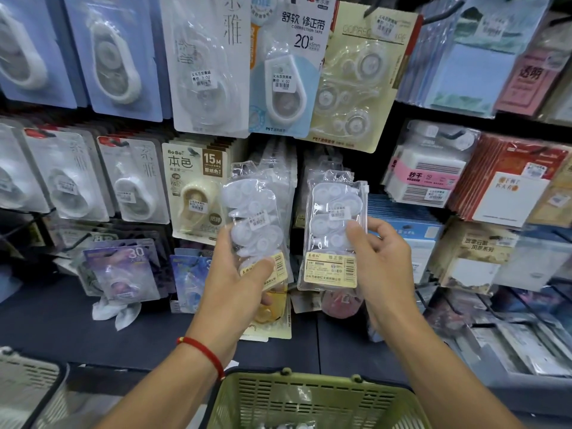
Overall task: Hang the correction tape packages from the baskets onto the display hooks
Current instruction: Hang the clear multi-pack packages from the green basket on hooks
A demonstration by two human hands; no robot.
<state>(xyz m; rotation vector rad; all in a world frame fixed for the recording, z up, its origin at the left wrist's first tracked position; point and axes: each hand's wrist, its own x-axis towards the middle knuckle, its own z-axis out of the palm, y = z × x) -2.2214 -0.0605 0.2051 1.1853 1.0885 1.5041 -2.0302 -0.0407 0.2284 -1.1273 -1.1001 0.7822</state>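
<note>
clear plastic packs: two correction tape packages are being held up in front of the display wall, one in each hand, both upright with the yellow label at the bottom.
left hand (236, 274): it is grasping the left package (255, 224) by its lower part, the thumb is lying across the yellow label and the other fingers are curling behind the pack.
right hand (382, 264): it is grasping the right package (332, 230) at its right edge, the thumb is pressing on the front near the white price sticker and the other fingers are staying behind.
position of the packs: they are standing side by side, a little apart, and they are covering other clear packs which are hanging behind them on the wall.
wrist: a red string bracelet (202, 351) is sitting around the left wrist.
green basket (309, 397): it is standing below the two arms at the bottom edge of the view, and some white items are lying inside; i cannot tell exactly what they are.
grey basket (28, 379): it is showing only partly at the bottom left corner.
display wall: many carded correction tapes are hanging in rows, among them a beige card marked 15m (198, 190) just left of the left package and a blue card marked 20 (286, 66) above.
right side: sticky note packs (427, 171) are hanging there.
dark shelf (77, 323): it is running below the hanging cards.
</note>
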